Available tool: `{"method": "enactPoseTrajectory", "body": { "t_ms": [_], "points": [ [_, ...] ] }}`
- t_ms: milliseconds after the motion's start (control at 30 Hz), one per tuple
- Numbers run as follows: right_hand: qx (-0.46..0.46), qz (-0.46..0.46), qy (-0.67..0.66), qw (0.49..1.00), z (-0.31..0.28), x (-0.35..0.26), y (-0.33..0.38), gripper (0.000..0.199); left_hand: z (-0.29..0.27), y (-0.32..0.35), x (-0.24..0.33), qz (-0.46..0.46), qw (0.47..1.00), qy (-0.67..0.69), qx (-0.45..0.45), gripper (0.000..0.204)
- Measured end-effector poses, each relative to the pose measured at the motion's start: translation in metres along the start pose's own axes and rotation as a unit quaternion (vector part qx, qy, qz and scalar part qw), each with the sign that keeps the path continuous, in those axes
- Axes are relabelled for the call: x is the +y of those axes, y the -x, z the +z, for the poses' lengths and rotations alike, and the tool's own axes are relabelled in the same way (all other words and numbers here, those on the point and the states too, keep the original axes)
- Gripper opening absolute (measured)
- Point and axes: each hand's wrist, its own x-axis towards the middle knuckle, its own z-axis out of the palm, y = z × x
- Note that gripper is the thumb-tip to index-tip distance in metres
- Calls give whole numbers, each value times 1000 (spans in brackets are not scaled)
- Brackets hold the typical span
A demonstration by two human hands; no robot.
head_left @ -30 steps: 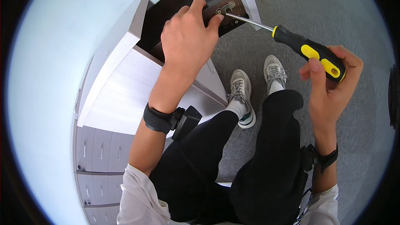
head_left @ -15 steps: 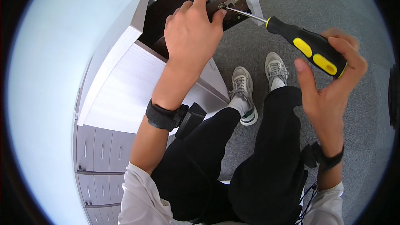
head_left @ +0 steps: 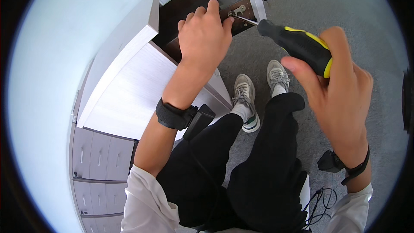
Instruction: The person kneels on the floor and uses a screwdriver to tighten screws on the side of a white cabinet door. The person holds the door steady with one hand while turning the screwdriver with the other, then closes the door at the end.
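My right hand (head_left: 336, 90) grips a screwdriver (head_left: 297, 45) with a black and yellow handle; its thin metal shaft points up and left, and the tip meets a small metal fitting (head_left: 238, 11) on a dark brown panel (head_left: 239, 21). My left hand (head_left: 205, 39) lies over that panel's edge beside the fitting, fingers curled over the top. The panel belongs to an open white cabinet (head_left: 129, 90) with a dark interior.
I sit with black trousers (head_left: 258, 168) and grey sneakers (head_left: 246, 99) on a grey carpet (head_left: 345, 8). A white wall fills the left. Grey drawer units (head_left: 92, 177) stand at lower left. Black wrist straps sit on both forearms.
My right hand and the screwdriver handle have come up and closer to the camera, turning the handle. The tip stays at the fitting. My left hand keeps its hold on the panel.
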Motion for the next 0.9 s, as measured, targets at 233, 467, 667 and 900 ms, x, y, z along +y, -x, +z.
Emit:
{"method": "enactPoseTrajectory", "body": {
  "t_ms": [233, 467, 667, 900],
  "points": [
    [51, -28, -45, 997, -7, -11, -8, 31, 1, 4, 0, -14, 1000, -11, 9, 31],
    [8, -62, 32, 998, -3, -26, -10, 39, 2, 6, 2, -36, 999, -22, 19, 30],
    [-1, -122, 71, 990, -8, -25, -15, 41, 5, 8, 1, -36, 999, -21, 19, 31],
    [-74, -159, 175, 969, 0, -3, -8, 37, 11, 5, 6, -73, 995, 11, -64, 33]
  ]
}}
